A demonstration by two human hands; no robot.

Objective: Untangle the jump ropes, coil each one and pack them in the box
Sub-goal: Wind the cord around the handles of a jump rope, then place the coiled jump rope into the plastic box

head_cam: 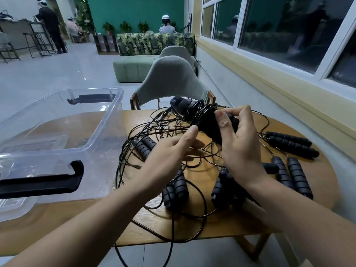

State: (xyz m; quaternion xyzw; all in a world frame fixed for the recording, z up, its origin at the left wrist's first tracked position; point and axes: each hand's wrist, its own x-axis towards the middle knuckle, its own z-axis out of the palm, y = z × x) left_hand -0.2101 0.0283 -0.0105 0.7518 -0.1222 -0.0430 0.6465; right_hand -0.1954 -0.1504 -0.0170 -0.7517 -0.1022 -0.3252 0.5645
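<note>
Right grip (238, 143): clenched round a coiled rope (194, 110), thin cord wound about its black handles, held above the worktop (212, 224).
Left grip (173, 151): thumb against that cord, fingers curled under; whether it pinches, I cannot tell.
Box (107, 120): clear plastic, black latches (42, 180), on the worktop's left.
Other ropes (154, 122): glossy tangle with ribbed foam handles (290, 143), lying on the wood grain.
</note>
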